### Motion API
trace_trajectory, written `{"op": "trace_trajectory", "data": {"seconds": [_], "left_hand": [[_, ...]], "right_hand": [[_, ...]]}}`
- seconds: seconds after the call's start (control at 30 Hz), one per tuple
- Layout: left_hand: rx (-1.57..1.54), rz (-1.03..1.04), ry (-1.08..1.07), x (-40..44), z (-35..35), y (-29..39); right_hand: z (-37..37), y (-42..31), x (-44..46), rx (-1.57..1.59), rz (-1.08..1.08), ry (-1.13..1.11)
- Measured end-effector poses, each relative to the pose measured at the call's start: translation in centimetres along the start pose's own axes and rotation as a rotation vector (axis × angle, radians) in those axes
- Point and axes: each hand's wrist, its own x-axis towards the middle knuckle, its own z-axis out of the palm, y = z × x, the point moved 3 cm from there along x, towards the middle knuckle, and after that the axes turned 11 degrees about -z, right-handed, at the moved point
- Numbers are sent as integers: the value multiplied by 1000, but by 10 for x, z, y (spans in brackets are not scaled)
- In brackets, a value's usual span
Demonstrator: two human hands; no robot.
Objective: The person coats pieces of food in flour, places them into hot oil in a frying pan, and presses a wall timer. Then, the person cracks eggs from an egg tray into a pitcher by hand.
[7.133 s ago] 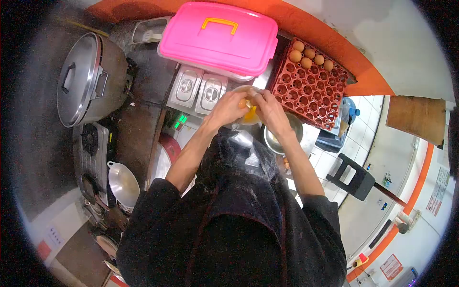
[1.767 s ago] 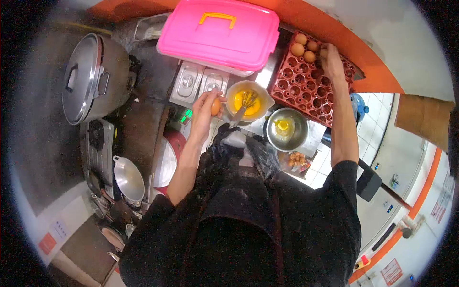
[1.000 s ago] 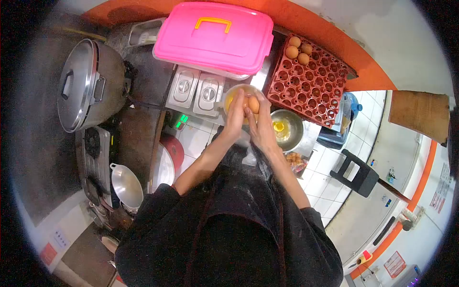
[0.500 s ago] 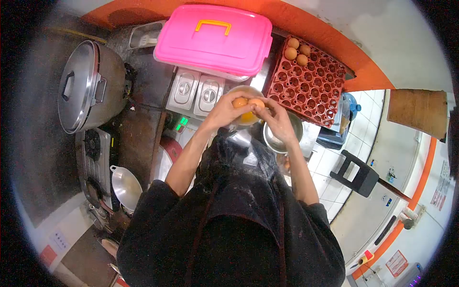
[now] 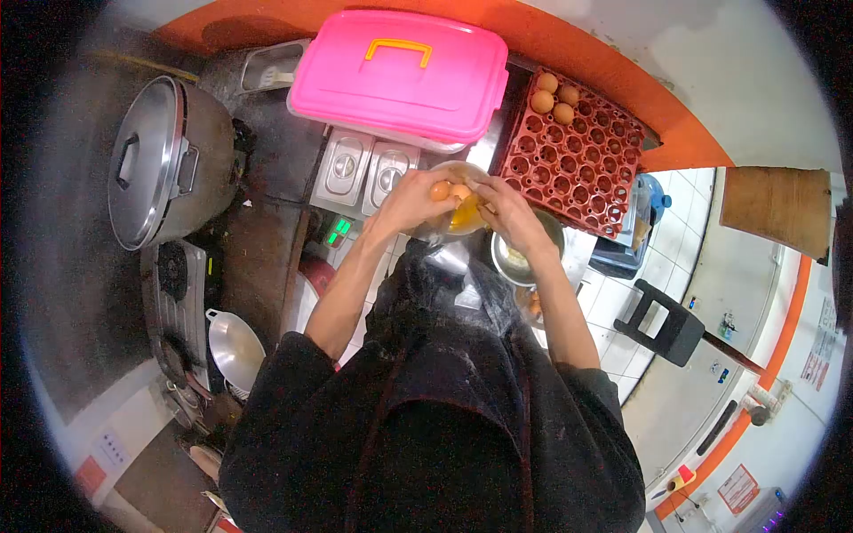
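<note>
My left hand point(image 5: 410, 202) is closed around a whole brown egg point(image 5: 440, 191) and the cracked egg point(image 5: 460, 192) beside it. My right hand point(image 5: 513, 216) pinches the cracked egg's other side, though its fingertips partly hide the shell. Yellow egg point(image 5: 465, 216) shows just below the shell, over a round bowl point(image 5: 460, 167). Both hands are above this bowl and cover much of its rim. A metal pot point(image 5: 558, 238) with pale contents sits under my right wrist.
Right of the bowl, a red egg tray point(image 5: 569, 164) holds several eggs in one corner. A pink lidded box point(image 5: 400, 75) stands behind two lidded steel containers point(image 5: 345, 167). A scale display point(image 5: 338, 233) glows green. At left are a large pot point(image 5: 169, 164) and a wok point(image 5: 235, 348).
The egg between my hands has been broken open, and yellow egg now shows below it. My right hand has shifted slightly, exposing more of the metal pot.
</note>
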Motion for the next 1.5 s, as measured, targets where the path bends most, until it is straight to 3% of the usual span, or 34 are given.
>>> {"op": "trace_trajectory", "data": {"seconds": [0.1,0.2,0.27,0.3,0.37,0.43,0.5,0.53,0.6,0.63,0.67,0.73,0.83,0.9,0.93,0.97,1.03,1.2,1.3,1.43,1.5], "left_hand": [[76,2,53,-3,-6,9],[134,28,112,-5,-5,16],[142,77,155,-5,5,27],[143,129,199,-6,9,34],[101,151,133,-7,24,48],[56,180,40,-9,42,65],[-54,189,-34,-13,55,78],[-69,152,-29,-15,61,81],[-128,67,-91,-16,65,86],[-178,-28,-118,-15,65,84],[-193,-20,-93,-13,65,83],[-250,-46,-78,-11,61,79],[-331,-40,23,-4,56,57],[-341,-9,132,-2,43,44],[-395,-101,180,-2,36,39],[-455,-193,226,-2,29,34],[-470,-236,299,0,23,13],[-778,-298,248,-7,16,7],[-835,-353,301,-15,10,1],[-883,-400,369,-24,-2,-6],[-902,-396,361,-25,0,-15]], "right_hand": [[0,-10,6,48,-22,89],[9,7,-3,-187,-45,159],[19,20,-12,514,324,371],[20,16,-14,512,334,387],[24,13,-29,828,548,493],[25,19,-59,751,555,503],[26,19,-101,1097,421,657],[16,8,-126,1033,407,726],[17,23,-205,949,675,827],[10,22,-234,600,665,820],[20,54,-286,402,820,777],[9,52,-326,306,957,904],[-20,69,-352,55,1007,774],[-50,64,-325,-45,850,898],[-67,66,-306,1,867,912],[-80,63,-274,-30,735,1023],[-113,50,-201,-137,691,917],[-144,78,-25,-582,56,633],[-129,114,33,-627,151,375],[-130,125,41,-682,61,374],[-131,130,38,-660,131,327]]}}
